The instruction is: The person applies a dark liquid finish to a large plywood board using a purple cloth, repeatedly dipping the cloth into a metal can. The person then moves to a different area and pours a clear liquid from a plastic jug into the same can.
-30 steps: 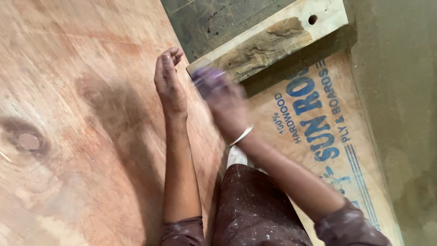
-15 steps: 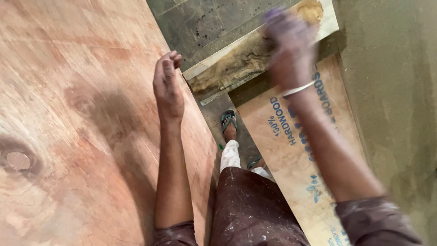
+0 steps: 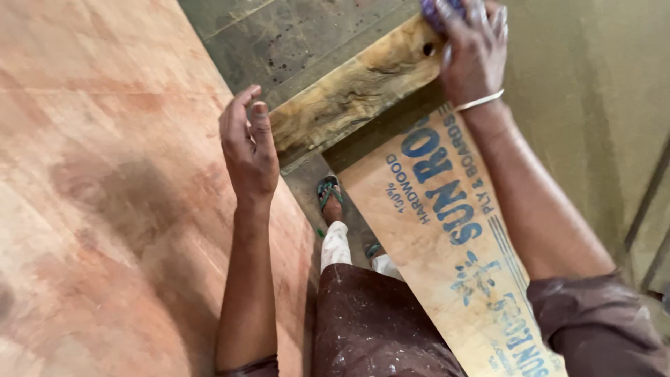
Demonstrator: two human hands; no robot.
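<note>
Head view: grey, stained floor [image 3: 279, 42] at top centre, w/ a big reddish plywood sheet [image 3: 105, 195] filling the left half and a greenish-tan surface along the right. A rough, weathered wood plank [image 3: 349, 94] w/ a round hole near its upper end lies diagonally over the floor, its lower end just beside the sheet's edge. Below it a narrower pale plywood strip [image 3: 447, 237] w/ blue printing runs down toward bottom right. Left hand [image 3: 248, 150] is over the big sheet's right edge, near the plank's lower end; fingers loosely curled, released, holding nothing; can't tell if it touches the sheet. Right hand [image 3: 474, 52] is at the plank's upper end, by the hole, fingers spread and pressed down on a small purple object [image 3: 436, 8] at the top edge of frame; mostly hidden, so can't tell what it is. Thin metal bangle [image 3: 479, 101] on that wrist. Between the boards: a foot in a green-strapped sandal [image 3: 328, 195], white trouser leg, dark speckled garment [image 3: 377, 328] below.
</note>
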